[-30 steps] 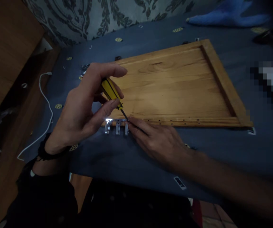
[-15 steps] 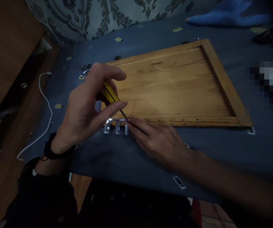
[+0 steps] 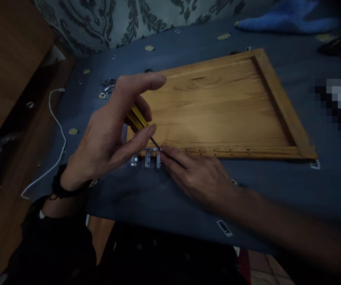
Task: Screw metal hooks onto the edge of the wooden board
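Note:
My left hand (image 3: 101,126) grips a screwdriver (image 3: 139,118) by its yellow and black handle, with the index finger lifted off. The screwdriver slants down to the right, its tip at the right end of a shiny metal hook strip (image 3: 148,158). That strip has three prongs and lies on the near edge of a framed wooden panel (image 3: 212,107). My right hand (image 3: 194,174) is closed, its fingertips pinched at the strip's right end beside the screwdriver tip. The fingers hide whatever small part is under them.
Several small dark holes run along the panel's near rail to the right. The panel lies on a dark blue patterned cloth (image 3: 158,202). Small metal pieces (image 3: 108,86) lie beyond my left hand. A white cable (image 3: 61,130) is at left, a blue plush-like thing (image 3: 289,19) at far right.
My left index finger has stretched out and lifted a little, and the thumb has shifted slightly back on the screwdriver. The tip stays at the strip's end; my right hand holds still.

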The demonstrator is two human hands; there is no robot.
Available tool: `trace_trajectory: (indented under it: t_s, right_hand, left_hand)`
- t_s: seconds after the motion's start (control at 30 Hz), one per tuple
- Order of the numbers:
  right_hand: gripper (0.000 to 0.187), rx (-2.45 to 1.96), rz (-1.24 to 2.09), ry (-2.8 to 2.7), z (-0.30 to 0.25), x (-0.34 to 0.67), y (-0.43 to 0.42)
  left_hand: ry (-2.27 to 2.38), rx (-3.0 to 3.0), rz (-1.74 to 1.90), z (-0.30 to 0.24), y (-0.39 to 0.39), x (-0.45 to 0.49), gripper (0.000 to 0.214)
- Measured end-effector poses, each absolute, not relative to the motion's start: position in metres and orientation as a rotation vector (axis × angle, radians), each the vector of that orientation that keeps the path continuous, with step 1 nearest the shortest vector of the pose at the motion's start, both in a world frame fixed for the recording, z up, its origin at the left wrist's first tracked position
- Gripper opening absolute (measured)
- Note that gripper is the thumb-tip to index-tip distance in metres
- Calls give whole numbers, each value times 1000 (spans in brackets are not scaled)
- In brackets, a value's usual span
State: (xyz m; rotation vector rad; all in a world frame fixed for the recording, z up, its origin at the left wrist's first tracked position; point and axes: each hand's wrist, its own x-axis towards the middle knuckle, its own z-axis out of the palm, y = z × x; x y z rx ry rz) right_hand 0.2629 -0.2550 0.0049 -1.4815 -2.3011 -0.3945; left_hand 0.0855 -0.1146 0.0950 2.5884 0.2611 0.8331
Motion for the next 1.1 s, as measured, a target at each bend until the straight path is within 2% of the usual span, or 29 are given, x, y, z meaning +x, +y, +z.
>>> trace_trajectory:
  t_s: [0.27,0.37,0.53,0.67,0.87,1.1]
  right_hand:
    - [34,-1477,-395,-2291,2,262,-255]
    - [32,-1490,-368,-2298,4,262,-255]
    - [32,-1487,-362,-2291,4,262,-256]
    - [33,-1469,-368,-2285,3,262,-255]
    - [33,-1473,-389,-2286,2,262,-255]
    - [33,-1483,-382,-2277,6,261,-253]
  left_hand:
    - [241,2646,820,94,-106,84,61]
    - [174,2598,852,102,-108,81,55]
    - [364,2558,999,111,-108,76,51]
    - [86,2655,873,103,-103,78,60]
    - [345,2604,738,97,-113,83,55]
    - [249,2640,723,98,-111,84,54]
